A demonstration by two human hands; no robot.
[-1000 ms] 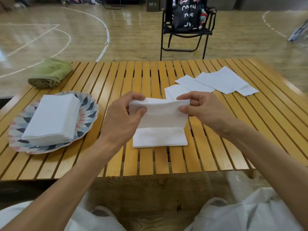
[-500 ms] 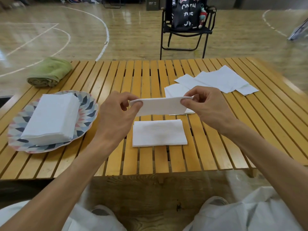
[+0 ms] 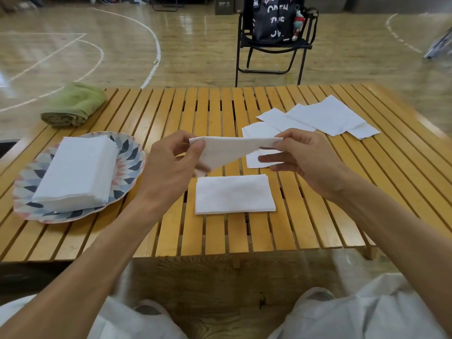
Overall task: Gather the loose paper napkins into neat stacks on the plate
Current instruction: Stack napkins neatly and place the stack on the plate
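Above the table [image 3: 171, 241], both hands pinch one napkin [image 3: 230, 149].

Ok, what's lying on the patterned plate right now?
A neat stack of white napkins lies on the plate, covering its middle. Only the patterned rim shows; whatever is beneath the stack is hidden.

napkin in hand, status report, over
Left hand and right hand each pinch an end of one folded napkin, held above the small stack on the table. Plate already holds a tall stack. Nothing in the way.
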